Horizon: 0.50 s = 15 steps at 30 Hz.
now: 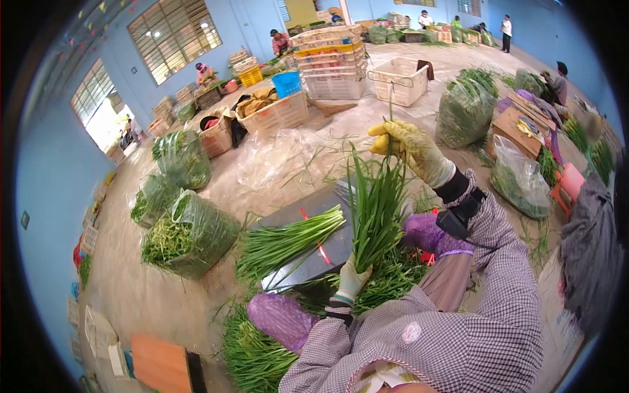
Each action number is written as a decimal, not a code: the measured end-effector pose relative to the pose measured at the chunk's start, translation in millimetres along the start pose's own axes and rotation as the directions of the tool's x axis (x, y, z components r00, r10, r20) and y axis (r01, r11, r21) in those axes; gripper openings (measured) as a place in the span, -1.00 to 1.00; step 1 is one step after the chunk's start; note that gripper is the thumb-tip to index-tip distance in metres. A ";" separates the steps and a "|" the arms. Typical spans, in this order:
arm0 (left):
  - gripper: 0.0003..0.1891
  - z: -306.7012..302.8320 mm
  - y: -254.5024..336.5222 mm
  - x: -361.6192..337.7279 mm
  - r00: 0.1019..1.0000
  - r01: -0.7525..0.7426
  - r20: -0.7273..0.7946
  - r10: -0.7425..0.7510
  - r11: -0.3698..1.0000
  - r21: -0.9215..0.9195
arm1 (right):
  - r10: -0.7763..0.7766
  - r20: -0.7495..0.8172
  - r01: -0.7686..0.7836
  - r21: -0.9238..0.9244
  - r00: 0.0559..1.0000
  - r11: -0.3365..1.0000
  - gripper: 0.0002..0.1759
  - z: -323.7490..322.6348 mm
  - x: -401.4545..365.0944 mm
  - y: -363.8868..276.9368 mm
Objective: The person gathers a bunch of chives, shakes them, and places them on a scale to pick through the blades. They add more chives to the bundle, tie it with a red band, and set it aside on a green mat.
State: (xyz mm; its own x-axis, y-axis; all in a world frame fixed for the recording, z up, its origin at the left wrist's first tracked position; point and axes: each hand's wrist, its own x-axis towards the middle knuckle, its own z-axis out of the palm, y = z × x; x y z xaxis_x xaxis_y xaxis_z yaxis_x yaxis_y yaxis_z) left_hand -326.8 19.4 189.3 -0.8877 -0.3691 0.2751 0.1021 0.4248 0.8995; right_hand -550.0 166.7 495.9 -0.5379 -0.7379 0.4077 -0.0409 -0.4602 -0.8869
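Left hand (352, 278) clenched round the chive bunch (377, 206) at its base, the right hand (409, 149), fingers pinching one blade (391, 108) above, should likely pull straight up.

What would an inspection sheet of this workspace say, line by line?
Surface: dark board in front of the person, a flat bundle of greens lying on it.
Job's things: bunch of greens, held upright.
Clutter: loose greens heaped by the knees; bagged greens on the floor.
Hands: left hand, gloved, grips the bunch's base; right hand, gloved, pinches a leaf tip.
Cables: nothing seen.
Surroundings: stacked crates, blue walls, other people at work.
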 end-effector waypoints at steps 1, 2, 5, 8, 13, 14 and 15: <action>-0.36 -1.7 5.0 0.8 1.000 0.004 -0.009 -0.004 1.000 -0.006 | 0.008 0.008 -0.007 -0.005 1.000 1.000 -0.52 2.8 1.4 -3.0; -0.36 -1.3 0.1 0.9 1.000 0.016 0.001 -0.016 0.999 -0.040 | 0.040 -0.036 -0.041 -0.035 0.999 0.999 -0.52 4.6 4.0 -6.3; -0.37 1.8 -17.2 0.6 0.999 0.033 0.014 -0.031 0.994 -0.103 | -0.050 -0.077 0.035 -0.183 0.996 0.982 -0.54 4.3 16.5 -19.9; -0.38 0.6 -25.7 -8.3 0.999 0.042 0.011 -0.042 0.998 -0.056 | -0.185 -0.155 0.152 -0.203 0.970 0.967 -0.56 -19.0 36.3 -45.4; -0.42 -3.6 -69.2 -18.8 0.991 0.131 -0.016 -0.130 0.987 0.089 | -0.733 -0.102 0.440 -0.740 0.673 0.508 -0.65 -100.2 81.0 -134.6; -0.43 -5.1 -75.0 -18.2 0.992 0.127 -0.031 -0.126 0.990 0.062 | -0.855 0.013 0.339 -0.921 0.518 0.191 -0.67 -128.4 87.3 -160.6; -0.43 -7.1 -79.6 -18.2 0.992 0.124 -0.045 -0.122 0.992 0.033 | -0.887 0.285 -0.019 -0.950 0.365 -0.313 -0.71 -138.6 89.6 -187.5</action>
State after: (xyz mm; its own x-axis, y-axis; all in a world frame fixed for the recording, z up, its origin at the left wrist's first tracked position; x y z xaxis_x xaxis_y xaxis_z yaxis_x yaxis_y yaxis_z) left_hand -315.7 -13.5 115.1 -0.8725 -0.4549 0.1782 -0.0232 0.4029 0.9150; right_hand -707.3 255.2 668.6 0.0801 -0.0017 0.9968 -0.7763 0.6272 0.0634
